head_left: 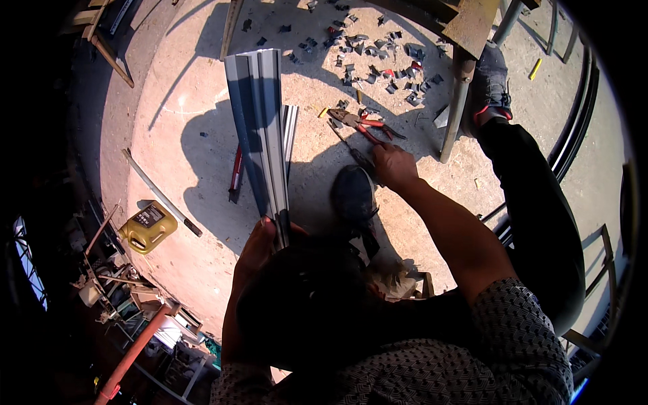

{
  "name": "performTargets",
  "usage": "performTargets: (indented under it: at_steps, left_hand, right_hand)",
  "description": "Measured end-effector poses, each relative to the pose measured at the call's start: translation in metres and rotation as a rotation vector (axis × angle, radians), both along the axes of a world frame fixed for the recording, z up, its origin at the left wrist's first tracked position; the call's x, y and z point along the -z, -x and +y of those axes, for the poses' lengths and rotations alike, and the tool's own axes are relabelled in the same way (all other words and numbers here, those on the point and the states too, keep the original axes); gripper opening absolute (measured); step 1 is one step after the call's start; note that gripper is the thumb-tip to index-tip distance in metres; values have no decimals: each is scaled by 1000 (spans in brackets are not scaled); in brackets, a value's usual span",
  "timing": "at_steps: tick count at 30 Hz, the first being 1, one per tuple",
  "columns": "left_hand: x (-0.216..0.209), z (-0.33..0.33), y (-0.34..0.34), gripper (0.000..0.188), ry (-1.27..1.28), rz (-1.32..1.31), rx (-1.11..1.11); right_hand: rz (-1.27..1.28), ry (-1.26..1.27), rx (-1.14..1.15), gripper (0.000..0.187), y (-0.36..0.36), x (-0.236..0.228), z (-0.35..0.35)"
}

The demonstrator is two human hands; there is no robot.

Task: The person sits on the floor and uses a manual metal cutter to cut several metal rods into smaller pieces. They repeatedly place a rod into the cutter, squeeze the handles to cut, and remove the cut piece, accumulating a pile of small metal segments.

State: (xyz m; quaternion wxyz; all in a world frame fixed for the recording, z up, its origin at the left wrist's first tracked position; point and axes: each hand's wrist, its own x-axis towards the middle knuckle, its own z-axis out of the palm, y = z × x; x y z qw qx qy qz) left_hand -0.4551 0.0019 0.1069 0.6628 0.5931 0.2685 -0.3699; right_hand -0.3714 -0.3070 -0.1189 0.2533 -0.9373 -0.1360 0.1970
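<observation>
In my left hand (260,236) is the near end of a long grey ribbed metal profile (269,128), which rises away from me above the floor. The fingers curl round its edge, and their far side is hidden. My right hand (396,166) reaches down with bent fingers at the handle end of red-handled pliers (364,123). One red handle runs to the fingertips. The pliers' jaws point up and left. Beside the same hand, a thin screwdriver (361,159) with a dark handle lies near my shoe (354,192).
Many small dark cut pieces (378,50) lie scattered beyond the pliers. A metal-legged stand (459,101) is at the right, beside my other foot (491,77). Leftward are a yellow-green jug (150,227) and a rod (160,191). Dark strips (574,128) line the right side.
</observation>
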Motion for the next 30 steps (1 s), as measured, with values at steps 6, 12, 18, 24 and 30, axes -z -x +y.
performTargets:
  at_steps: [6, 12, 18, 24, 30]
  left_hand:
    - [14, 5, -1, 97, 52, -1, -14]
    - [3, 1, -5, 94, -13, -74, 35]
    - [-5, 1, 7, 83, -19, -119, -27]
    - [2, 16, 37, 60, -106, -233, -109]
    - [-15, 24, 53, 27, -274, -383, -44]
  right_hand:
    - [-360, 85, 97, 26, -30, -10, -3]
    - [-310, 233, -104, 39, -44, -1, 1]
    - [30, 260, -20, 35, -51, -17, 9]
    - [138, 27, 172, 34, -47, -59, 18]
    - [-43, -187, 31, 31, -59, -179, 11]
